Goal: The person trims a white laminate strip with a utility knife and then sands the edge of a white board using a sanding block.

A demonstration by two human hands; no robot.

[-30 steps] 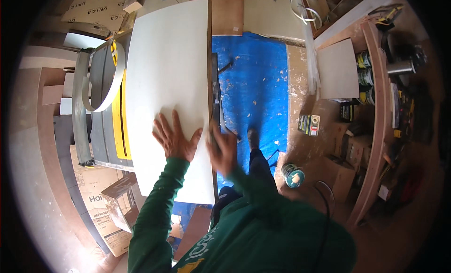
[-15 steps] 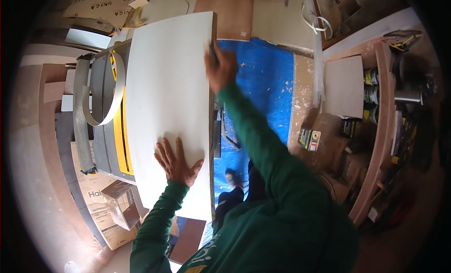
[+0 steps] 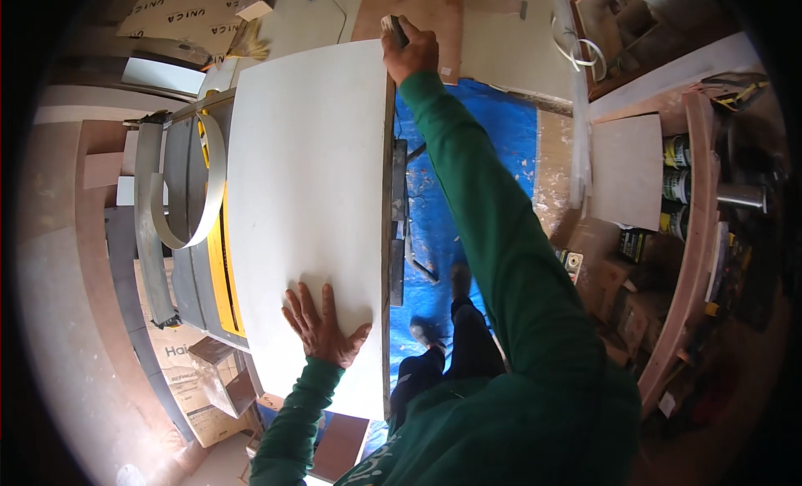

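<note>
A long white panel (image 3: 305,168) lies flat in front of me, with its narrow brown edge along the right side. My left hand (image 3: 324,329) rests palm down on the panel's near part, fingers spread. At the far right corner, my right hand (image 3: 413,58) is closed round a small sanding block (image 3: 393,30) by the panel's edge. The block's face against the wood is mostly hidden by my fingers.
Left of the panel stands a grey table saw (image 3: 185,135) with a yellow strip and a curled pale edging band (image 3: 215,177). A blue tarp (image 3: 493,143) covers the floor on the right. Shelves with cans (image 3: 677,185) line the right side; cardboard boxes (image 3: 209,411) sit lower left.
My right hand has slid with the sanding block along the panel's edge to its far corner, and the arm is straighter. My left hand stays spread on the panel.
</note>
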